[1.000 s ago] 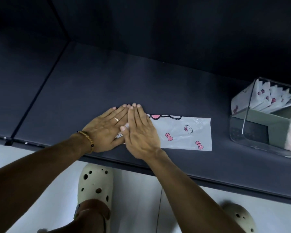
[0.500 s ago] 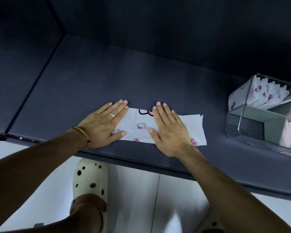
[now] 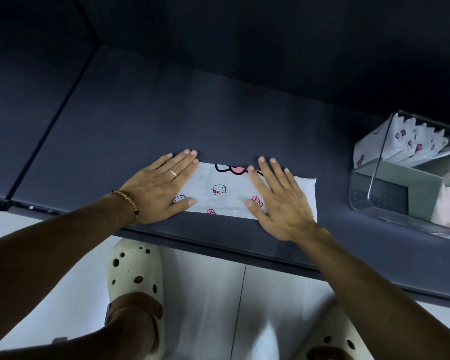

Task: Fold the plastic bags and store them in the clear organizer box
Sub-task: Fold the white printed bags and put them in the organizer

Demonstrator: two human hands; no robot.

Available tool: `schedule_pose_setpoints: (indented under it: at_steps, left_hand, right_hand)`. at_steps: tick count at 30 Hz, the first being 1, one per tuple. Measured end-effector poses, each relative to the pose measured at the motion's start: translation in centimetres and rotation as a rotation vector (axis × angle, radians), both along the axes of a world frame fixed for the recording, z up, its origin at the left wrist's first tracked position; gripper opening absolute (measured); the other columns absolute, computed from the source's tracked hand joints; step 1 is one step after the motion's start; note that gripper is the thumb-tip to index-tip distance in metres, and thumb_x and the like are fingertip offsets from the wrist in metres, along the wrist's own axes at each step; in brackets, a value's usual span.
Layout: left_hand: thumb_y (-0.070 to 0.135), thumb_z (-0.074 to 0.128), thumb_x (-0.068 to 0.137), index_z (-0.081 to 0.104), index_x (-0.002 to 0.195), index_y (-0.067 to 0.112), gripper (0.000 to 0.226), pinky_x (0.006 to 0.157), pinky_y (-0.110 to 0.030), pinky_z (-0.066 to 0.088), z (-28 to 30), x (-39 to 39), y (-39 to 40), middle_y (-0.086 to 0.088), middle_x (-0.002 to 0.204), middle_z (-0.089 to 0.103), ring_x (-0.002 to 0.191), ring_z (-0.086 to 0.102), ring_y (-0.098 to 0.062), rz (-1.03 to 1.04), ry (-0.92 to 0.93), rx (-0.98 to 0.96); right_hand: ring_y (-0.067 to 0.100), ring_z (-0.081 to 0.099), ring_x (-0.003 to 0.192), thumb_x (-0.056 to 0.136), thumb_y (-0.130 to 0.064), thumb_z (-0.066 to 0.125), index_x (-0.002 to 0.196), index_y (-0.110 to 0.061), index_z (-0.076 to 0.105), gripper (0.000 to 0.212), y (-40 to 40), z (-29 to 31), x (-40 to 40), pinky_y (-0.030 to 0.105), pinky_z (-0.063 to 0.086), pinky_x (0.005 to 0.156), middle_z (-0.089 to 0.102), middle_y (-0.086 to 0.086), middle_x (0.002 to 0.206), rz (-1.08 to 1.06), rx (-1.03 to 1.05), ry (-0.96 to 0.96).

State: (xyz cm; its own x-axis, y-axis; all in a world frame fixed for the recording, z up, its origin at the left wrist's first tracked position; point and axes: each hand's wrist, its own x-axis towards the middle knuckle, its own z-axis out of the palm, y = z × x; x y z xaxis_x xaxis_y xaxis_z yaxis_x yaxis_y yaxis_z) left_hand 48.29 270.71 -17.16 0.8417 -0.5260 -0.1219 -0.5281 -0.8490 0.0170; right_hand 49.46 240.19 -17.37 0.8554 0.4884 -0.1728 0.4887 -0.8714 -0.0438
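Since one second ago the two hands have moved apart: then they lay side by side and touching over the left end of the bag, and half a second ago the right one was already sliding to the right. Now the left hand lies flat on the left end of the white folded plastic bag with pink bows and cat faces, fingers straight and close together, pointing away and a little to the right, thumb spread along the near edge. It holds nothing; it only presses. A thin ring is on one finger, and a bracelet of light brown beads goes around the wrist.

The right hand is also flat, palm down, on the right part of the same bag, with the fingers straight and slightly fanned, pointing away and a little to the left. It presses and grips nothing. Both forearms reach in from the near side.

The bag lies as a long strip on the dark grey shelf surface, near its front edge. Well to the right on the same surface stands the clear plastic organizer box, with folded white bags upright inside. Below the shelf, two cream perforated clogs stand on a pale floor.
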Motion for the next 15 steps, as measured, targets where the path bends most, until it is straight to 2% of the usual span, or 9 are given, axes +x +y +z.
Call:
schedule_pose_setpoints:
  at_steps: [5,9,12,14,15]
  left_hand:
    - [0.062,0.011,0.091,0.003,0.15,0.006,0.082,0.119,-0.038,0.01,0.0,0.1,0.0,-0.01,0.158,0.002,0.146,0.0,-0.019,0.002,0.013,-0.006]
    - [0.063,0.011,0.092,0.004,0.151,0.007,0.082,0.119,-0.039,0.011,-0.1,0.1,0.2,-0.009,0.158,0.003,0.146,0.001,-0.018,0.005,0.018,-0.004]
    - [0.064,0.011,0.091,0.004,0.151,0.008,0.082,0.119,-0.04,0.008,0.0,0.0,-0.1,-0.008,0.159,0.004,0.146,-0.001,-0.017,0.031,0.03,0.005]
    - [0.062,0.013,0.09,0.006,0.151,0.011,0.08,0.119,-0.042,0.006,0.4,-0.8,-0.6,-0.008,0.159,0.006,0.147,0.0,-0.02,0.075,0.029,-0.002]
    - [0.06,0.015,0.089,0.008,0.151,0.015,0.077,0.118,-0.044,0.007,0.7,-1.5,-1.1,-0.009,0.159,0.009,0.147,0.003,-0.022,0.103,0.025,-0.018]
  right_hand:
    - [0.022,-0.002,0.148,0.095,-0.063,0.01,0.153,-0.025,0.006,0.07,-1.8,0.3,-0.2,0.042,0.004,0.12,0.002,0.004,0.161,-0.057,-0.02,0.0]
    - [0.02,0.002,0.148,0.096,-0.055,0.008,0.153,-0.015,0.009,0.07,-5.2,0.8,-0.6,0.045,0.006,0.119,0.006,0.005,0.161,-0.13,-0.024,0.006]
    - [0.021,-0.001,0.148,0.097,-0.052,0.005,0.153,-0.014,0.005,0.068,-5.4,1.4,-0.8,0.047,0.001,0.118,0.002,0.006,0.161,-0.191,-0.129,0.004]
    - [0.027,0.009,0.147,0.099,-0.044,0.021,0.152,-0.011,0.016,0.062,-3.9,2.5,-1.4,0.05,0.009,0.117,0.012,0.013,0.159,-0.251,-0.14,-0.053]
    - [0.032,0.023,0.141,0.098,-0.037,0.034,0.147,-0.009,0.029,0.057,-2.8,3.2,-2.1,0.052,0.022,0.113,0.026,0.017,0.153,-0.257,-0.086,-0.127]
